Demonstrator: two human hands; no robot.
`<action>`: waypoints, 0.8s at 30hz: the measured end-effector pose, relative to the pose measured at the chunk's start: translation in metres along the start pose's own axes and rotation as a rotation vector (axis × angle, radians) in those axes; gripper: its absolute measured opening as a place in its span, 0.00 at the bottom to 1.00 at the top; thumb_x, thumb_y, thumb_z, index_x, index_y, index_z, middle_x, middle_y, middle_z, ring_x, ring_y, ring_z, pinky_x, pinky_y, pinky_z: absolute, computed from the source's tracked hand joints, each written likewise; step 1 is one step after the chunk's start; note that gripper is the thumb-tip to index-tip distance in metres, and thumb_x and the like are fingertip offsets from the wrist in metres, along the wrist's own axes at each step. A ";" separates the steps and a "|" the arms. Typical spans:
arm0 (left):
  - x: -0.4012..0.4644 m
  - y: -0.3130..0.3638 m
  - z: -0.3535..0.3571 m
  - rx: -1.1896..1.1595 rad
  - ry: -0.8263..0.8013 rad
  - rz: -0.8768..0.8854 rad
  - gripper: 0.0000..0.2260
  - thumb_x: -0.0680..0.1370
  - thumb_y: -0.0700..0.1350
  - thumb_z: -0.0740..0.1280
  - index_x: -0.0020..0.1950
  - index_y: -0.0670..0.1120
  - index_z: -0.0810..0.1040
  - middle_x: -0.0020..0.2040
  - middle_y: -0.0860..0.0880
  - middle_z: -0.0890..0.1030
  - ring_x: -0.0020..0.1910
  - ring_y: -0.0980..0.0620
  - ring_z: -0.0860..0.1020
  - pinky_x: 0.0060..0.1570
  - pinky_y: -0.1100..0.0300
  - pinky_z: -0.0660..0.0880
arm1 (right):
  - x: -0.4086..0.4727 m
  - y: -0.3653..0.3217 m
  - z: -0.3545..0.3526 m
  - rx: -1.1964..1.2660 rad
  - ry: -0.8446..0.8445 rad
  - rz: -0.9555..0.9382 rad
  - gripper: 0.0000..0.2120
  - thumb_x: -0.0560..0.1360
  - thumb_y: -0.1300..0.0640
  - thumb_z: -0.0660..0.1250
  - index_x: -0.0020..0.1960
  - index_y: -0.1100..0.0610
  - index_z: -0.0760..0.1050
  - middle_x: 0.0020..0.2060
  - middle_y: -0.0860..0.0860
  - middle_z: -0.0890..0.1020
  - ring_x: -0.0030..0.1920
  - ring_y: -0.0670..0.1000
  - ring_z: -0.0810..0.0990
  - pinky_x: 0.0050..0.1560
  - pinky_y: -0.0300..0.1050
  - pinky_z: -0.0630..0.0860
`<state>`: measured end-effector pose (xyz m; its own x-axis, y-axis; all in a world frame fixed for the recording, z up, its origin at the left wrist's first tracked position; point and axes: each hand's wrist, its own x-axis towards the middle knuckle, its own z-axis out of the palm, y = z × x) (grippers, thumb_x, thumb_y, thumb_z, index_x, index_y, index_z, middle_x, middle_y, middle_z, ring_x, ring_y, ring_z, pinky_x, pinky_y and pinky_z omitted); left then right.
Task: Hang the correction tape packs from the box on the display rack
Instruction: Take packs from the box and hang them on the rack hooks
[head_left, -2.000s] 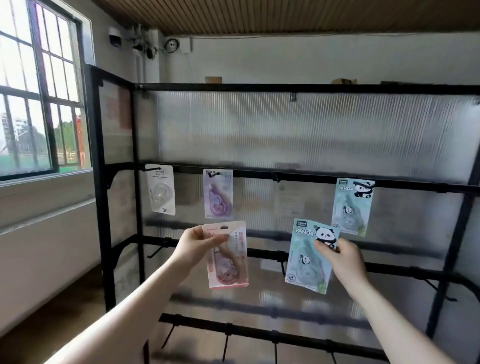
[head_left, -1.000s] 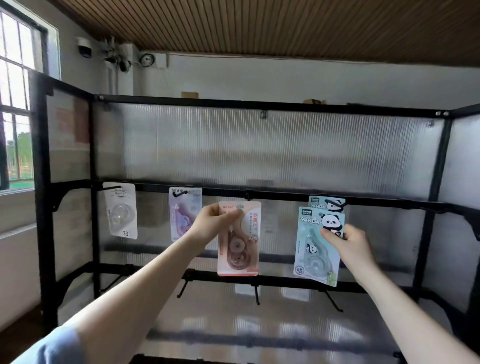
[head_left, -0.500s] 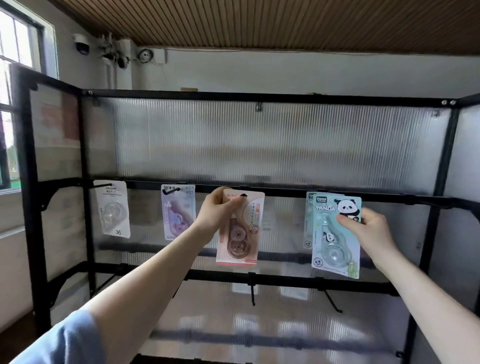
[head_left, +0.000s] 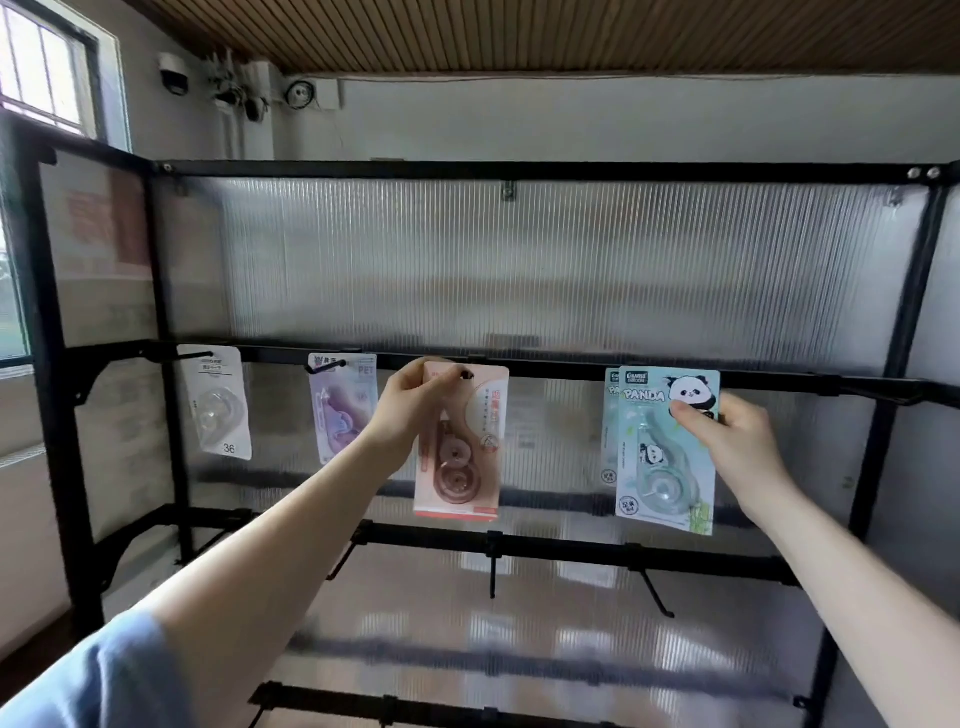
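Note:
My left hand (head_left: 405, 410) pinches the top of a pink correction tape pack (head_left: 460, 452), whose hang hole is up at the upper black rail (head_left: 561, 370) of the display rack. My right hand (head_left: 737, 441) grips a blue panda pack (head_left: 667, 457) by its upper right corner, held in front of another panda pack (head_left: 610, 415) that hangs on the rail. A white pack (head_left: 218, 402) and a purple pack (head_left: 340, 405) hang on hooks further left. The box is out of view.
The rack has a black frame (head_left: 57, 395) and ribbed translucent back panels. A lower rail (head_left: 561, 550) carries several bare hooks (head_left: 657, 597). A window (head_left: 47, 67) is at the left, and cameras are mounted near the ceiling.
Both hands rose from below the rail. The pink pack's top has reached the upper rail. The panda pack moved right and up, in front of the hanging panda pack.

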<state>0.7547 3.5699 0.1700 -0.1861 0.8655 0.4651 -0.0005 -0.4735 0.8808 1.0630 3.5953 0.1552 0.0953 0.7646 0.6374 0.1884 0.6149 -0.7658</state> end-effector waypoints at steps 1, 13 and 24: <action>0.000 -0.002 -0.001 0.023 0.016 -0.001 0.03 0.77 0.43 0.67 0.46 0.43 0.77 0.42 0.45 0.80 0.42 0.47 0.79 0.44 0.53 0.76 | 0.000 0.000 0.000 -0.006 0.005 -0.004 0.03 0.75 0.64 0.68 0.47 0.62 0.79 0.40 0.51 0.81 0.40 0.47 0.76 0.43 0.40 0.71; 0.016 -0.013 0.007 0.165 0.151 -0.019 0.03 0.77 0.43 0.69 0.46 0.45 0.76 0.41 0.48 0.79 0.40 0.52 0.79 0.37 0.60 0.76 | 0.003 -0.001 -0.008 0.026 0.096 -0.028 0.05 0.73 0.66 0.69 0.45 0.57 0.79 0.39 0.45 0.81 0.39 0.43 0.77 0.44 0.40 0.73; 0.018 -0.019 0.008 0.216 0.207 0.019 0.03 0.77 0.44 0.69 0.46 0.46 0.76 0.43 0.48 0.79 0.41 0.52 0.77 0.39 0.59 0.75 | 0.008 -0.011 0.000 0.038 0.135 -0.039 0.04 0.74 0.63 0.68 0.41 0.59 0.78 0.34 0.50 0.80 0.36 0.45 0.75 0.38 0.40 0.71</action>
<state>0.7596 3.5958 0.1621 -0.3799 0.7945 0.4738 0.2104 -0.4246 0.8806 1.0613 3.5942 0.1688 0.2194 0.7088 0.6705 0.1579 0.6523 -0.7413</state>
